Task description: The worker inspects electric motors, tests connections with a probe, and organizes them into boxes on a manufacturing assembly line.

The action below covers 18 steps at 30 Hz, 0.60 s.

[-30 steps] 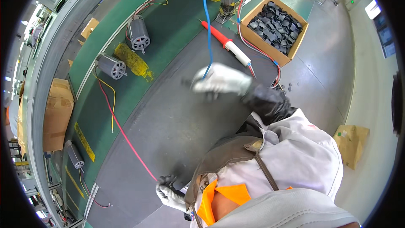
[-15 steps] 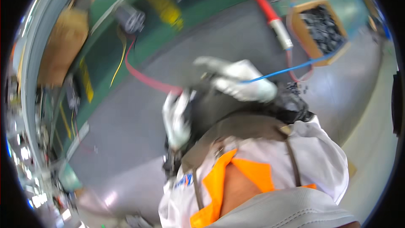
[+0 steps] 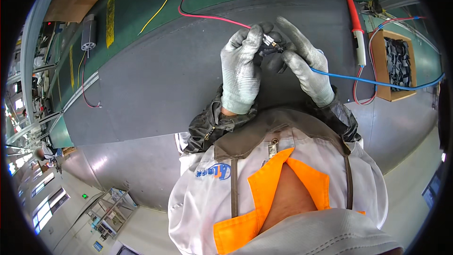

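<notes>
Now, taking the middle of the view as the clock's hub, a grey motor [image 3: 88, 33] lies at 10 o'clock on the green strip [image 3: 123, 49] beyond the dark grey table [image 3: 160, 85]. A loose yellow wire [image 3: 155, 15] lies at 11 o'clock. To the right of it, a red lead [image 3: 218, 17], with a black wire [image 3: 200, 15] alongside, runs in from the far side to the left hand [image 3: 255, 42], just past 12. That gloved hand is pinched firmly on the red lead, whose pale terminals [image 3: 269, 41] stick out at 1 o'clock, between the two hands.

At 2 o'clock the right hand [image 3: 286, 42] is folded round a blue cable [image 3: 368, 81], its index finger stretched out, apart from the thumb; the cable's tip is hard to make out. The step in hand looks like matching lead to cable, and the next move seems to call for a steady left pinch while the right lines up its end.

Farther out at 2 lies a red-and-white probe [image 3: 357, 28]; toward 3, a cardboard box [image 3: 376, 73] holds dark pieces [image 3: 398, 63].
</notes>
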### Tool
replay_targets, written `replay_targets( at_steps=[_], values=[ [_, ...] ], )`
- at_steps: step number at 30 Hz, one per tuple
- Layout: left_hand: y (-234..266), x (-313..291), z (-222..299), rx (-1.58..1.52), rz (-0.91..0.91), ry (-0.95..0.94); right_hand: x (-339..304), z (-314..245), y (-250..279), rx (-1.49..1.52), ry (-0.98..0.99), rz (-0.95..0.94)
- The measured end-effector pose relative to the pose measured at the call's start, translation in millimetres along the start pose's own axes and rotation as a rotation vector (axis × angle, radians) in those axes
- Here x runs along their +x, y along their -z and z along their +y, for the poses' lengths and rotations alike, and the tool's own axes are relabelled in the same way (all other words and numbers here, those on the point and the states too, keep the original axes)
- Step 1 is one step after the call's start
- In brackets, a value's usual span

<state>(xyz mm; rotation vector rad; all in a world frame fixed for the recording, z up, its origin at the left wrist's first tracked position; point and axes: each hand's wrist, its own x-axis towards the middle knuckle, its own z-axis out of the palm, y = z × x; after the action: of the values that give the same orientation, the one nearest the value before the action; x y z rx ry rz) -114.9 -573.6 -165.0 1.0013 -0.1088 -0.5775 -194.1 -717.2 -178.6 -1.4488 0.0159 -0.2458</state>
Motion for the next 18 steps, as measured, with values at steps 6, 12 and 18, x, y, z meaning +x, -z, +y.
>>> replay_targets(
  at_steps=[6, 12, 18],
  values=[
    [-8.8, -2.3, -3.5, -0.061, 0.031, 0.02, -2.3, -0.5, 1.6, 0.036, 0.006, 0.04],
    [-13.9, -5.1, -9.3, -0.026, 0.009, 0.027, -4.3, 8.1, -3.3, -0.029, 0.093, 0.123],
    [-14.9, -6.6, -19.8, -0.082, -0.027, 0.042, -3.5, 11.0, 3.3, 0.091, 0.01, 0.152]
  ],
)
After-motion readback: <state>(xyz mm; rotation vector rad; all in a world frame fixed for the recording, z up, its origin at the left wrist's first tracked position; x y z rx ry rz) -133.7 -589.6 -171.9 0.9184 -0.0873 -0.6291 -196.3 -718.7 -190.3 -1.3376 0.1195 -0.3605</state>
